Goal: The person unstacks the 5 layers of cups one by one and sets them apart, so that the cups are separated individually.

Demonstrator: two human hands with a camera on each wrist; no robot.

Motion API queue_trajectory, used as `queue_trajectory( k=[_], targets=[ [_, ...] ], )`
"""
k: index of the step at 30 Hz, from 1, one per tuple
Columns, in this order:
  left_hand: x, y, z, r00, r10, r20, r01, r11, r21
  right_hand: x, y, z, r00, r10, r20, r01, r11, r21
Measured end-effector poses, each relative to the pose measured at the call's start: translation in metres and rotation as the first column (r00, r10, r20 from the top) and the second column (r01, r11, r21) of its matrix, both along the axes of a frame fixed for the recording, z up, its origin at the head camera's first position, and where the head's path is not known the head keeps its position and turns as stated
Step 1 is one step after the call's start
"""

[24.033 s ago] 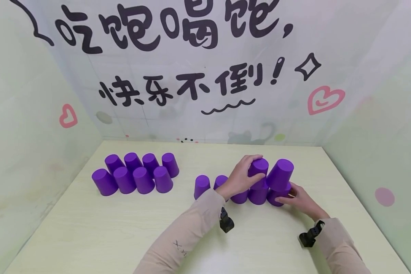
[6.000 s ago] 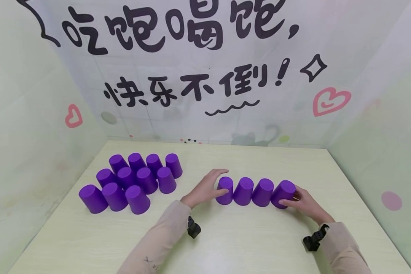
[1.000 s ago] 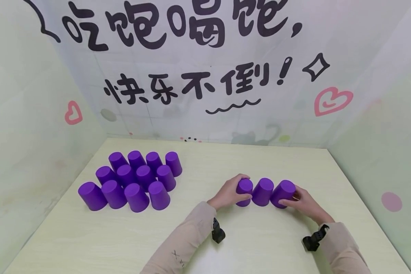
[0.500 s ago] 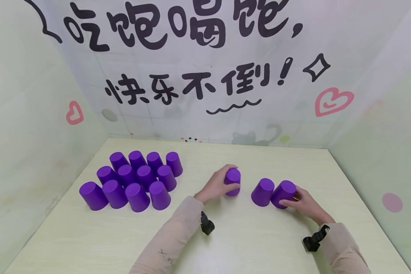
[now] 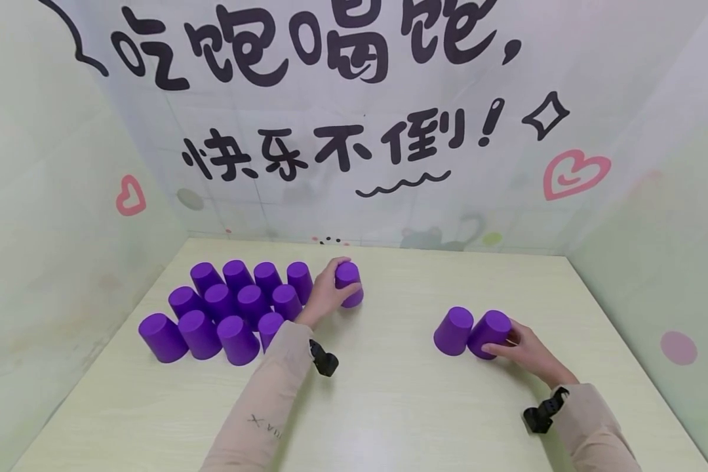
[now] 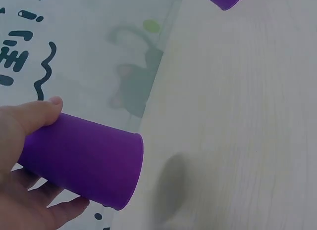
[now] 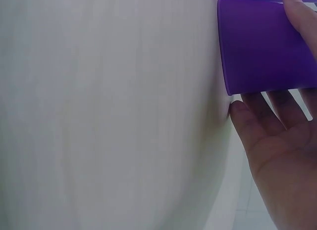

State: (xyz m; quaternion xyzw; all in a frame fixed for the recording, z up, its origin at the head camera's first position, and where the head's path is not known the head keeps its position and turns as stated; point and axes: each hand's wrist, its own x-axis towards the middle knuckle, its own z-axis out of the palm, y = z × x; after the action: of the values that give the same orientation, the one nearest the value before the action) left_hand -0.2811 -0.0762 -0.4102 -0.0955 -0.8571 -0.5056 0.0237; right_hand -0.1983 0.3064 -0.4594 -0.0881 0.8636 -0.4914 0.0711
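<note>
My left hand (image 5: 321,296) grips an upside-down purple plastic cup (image 5: 348,274) from its left side, thumb in front. In the left wrist view this held cup (image 6: 89,161) hangs above the table, with its shadow a little way off. It is just right of the far row's end cup (image 5: 298,278). My right hand (image 5: 531,353) is curled round the right side of another upside-down purple cup (image 5: 491,331), thumb on its front; in the right wrist view that cup (image 7: 267,47) has the fingers beneath and behind it. A further purple cup (image 5: 453,331) stands close beside it on the left.
Several upside-down purple cups stand in three rows on the left of the pale wooden table (image 5: 389,406); my left sleeve (image 5: 259,400) partly covers the front row's right-end cup (image 5: 269,324). Printed wall sheets (image 5: 307,210) rise behind and at both sides.
The left hand has taken the leftmost cup from the right-hand row and carried it left and back, beside the far row. The right hand keeps its place at the rightmost cup.
</note>
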Motion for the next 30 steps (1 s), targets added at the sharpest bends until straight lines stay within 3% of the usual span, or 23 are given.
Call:
queue_trajectory(
  k=[4, 13, 21, 30],
  targets=[
    [-0.004, -0.003, -0.005, 0.997, 0.078, 0.002, -0.078, 0.997, 0.005, 0.000, 0.000, 0.000, 1.000, -0.009, 0.007, 0.009, 1.000, 0.011],
    [-0.012, -0.005, -0.019, 0.986, 0.169, 0.004, -0.169, 0.986, 0.010, -0.001, 0.000, -0.002, 1.000, -0.013, 0.009, 0.013, 1.000, 0.019],
    [-0.014, -0.007, -0.028, 0.980, 0.199, 0.026, -0.199, 0.980, 0.005, 0.000, 0.000, -0.002, 1.000, -0.006, 0.004, 0.006, 1.000, 0.008],
    [-0.016, -0.007, -0.029, 0.978, 0.205, 0.019, -0.205, 0.979, -0.001, 0.000, -0.001, 0.000, 1.000, -0.013, 0.015, 0.013, 1.000, 0.006]
  ],
)
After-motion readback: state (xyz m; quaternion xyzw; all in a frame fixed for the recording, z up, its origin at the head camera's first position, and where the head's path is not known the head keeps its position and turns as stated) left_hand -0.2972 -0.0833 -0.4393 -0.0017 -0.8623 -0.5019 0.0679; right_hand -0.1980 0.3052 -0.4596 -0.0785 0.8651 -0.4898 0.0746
